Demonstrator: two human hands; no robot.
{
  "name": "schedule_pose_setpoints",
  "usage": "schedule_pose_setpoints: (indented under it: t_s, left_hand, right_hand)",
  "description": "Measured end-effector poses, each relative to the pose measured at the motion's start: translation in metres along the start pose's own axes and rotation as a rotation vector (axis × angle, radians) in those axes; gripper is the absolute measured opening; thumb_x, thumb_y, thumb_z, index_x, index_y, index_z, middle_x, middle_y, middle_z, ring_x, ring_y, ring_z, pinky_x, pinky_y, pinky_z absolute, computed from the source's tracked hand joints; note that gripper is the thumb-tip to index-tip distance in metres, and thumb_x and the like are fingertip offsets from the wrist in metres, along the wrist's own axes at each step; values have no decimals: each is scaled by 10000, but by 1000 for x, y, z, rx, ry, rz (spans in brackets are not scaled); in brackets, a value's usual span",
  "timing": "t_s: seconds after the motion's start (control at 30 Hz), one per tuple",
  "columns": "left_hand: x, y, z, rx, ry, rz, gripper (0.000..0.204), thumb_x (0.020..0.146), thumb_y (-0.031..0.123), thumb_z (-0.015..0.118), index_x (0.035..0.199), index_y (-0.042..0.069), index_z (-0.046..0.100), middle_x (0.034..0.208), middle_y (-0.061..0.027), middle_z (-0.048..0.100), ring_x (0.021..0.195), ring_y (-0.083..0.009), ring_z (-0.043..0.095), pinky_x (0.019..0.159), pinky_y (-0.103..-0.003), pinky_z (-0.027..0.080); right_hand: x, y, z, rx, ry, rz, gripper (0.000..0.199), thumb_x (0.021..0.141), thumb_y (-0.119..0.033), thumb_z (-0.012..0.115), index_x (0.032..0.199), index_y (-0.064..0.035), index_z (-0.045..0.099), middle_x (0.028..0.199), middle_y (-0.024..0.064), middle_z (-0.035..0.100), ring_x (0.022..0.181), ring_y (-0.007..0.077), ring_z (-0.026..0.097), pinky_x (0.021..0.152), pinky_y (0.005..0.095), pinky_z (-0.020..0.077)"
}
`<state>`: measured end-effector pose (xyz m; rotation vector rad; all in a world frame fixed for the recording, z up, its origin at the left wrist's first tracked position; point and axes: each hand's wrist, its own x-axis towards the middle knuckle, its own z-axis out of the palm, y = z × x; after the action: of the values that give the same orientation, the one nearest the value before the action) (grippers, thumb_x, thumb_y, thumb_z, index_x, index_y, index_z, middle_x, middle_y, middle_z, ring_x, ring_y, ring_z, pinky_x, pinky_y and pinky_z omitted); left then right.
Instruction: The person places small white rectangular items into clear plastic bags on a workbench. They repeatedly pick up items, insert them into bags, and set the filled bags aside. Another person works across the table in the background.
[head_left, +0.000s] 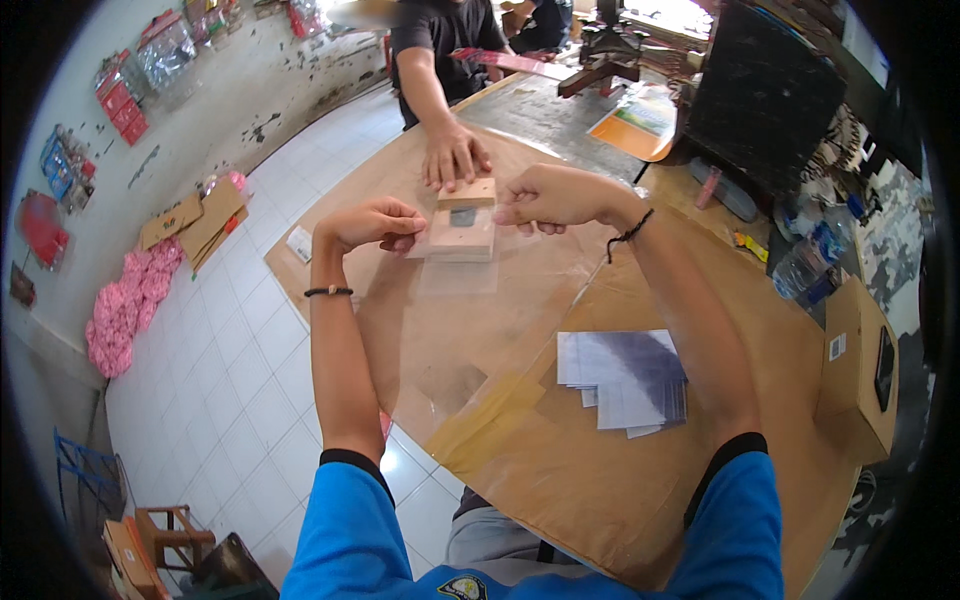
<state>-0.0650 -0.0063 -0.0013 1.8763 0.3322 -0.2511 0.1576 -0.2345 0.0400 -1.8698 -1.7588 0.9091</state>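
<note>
A pale wooden block (466, 236) with a raised bar at its far end and a small grey square in its middle lies at the far part of the brown-covered table. At its left side my left hand (378, 223) is closed in a pinch on a thin clear plastic sheet (422, 246). My right hand (557, 198) is closed too, thumb and fingers pressed together against the block's right side; what they hold is hidden. Another person's hand (456, 156) rests with spread fingers at the bar's far edge. Clear film (457, 279) shows under the block's near edge.
A fanned stack of clear sheets (625, 375) lies below my right forearm. Along the right edge are a cardboard box (858, 370) and a plastic bottle (805, 262). An orange printed sheet (637, 122) and a dark metal clamp-like device (608, 60) are at the far right.
</note>
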Motion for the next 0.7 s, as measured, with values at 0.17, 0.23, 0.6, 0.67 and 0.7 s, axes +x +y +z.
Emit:
schedule_pose_setpoints:
  t_s: [0.17,0.23,0.6,0.67,0.7]
  left_hand:
    - [18,-18,-3,65,17,-178,303,996,380,652,859,110,673,708,54,575,593,-54,499,514,-235,385]
    - [18,-12,-1,103,40,-189,299,993,375,652,858,109,672,709,50,590,567,-53,504,492,-234,377]
    - [10,-17,-5,33,39,-217,291,987,352,674,856,92,673,604,58,554,458,-27,460,414,-219,292]
    - [11,-19,-5,23,106,-208,298,993,357,665,859,91,667,591,69,520,445,-27,422,410,-226,279]
    - [12,-19,-5,33,132,-211,302,995,360,662,857,92,667,591,72,508,445,-26,413,409,-227,277]
  right_hand:
    - [5,55,12,172,-152,227,390,1022,-430,602,896,-73,695,712,-23,648,541,54,573,472,218,467]
    - [11,69,10,286,-178,268,382,1028,-425,594,900,-81,697,718,-34,648,535,46,572,468,215,470]
    - [16,66,19,327,-208,189,362,1046,-393,564,919,-76,685,732,-53,626,534,29,562,437,232,476]
    - [17,67,21,346,-137,188,356,1052,-390,548,944,-73,671,733,-49,613,531,30,560,426,239,482]
    - [19,71,22,349,-125,201,353,1054,-390,545,955,-73,663,735,-47,609,527,32,559,422,240,484]
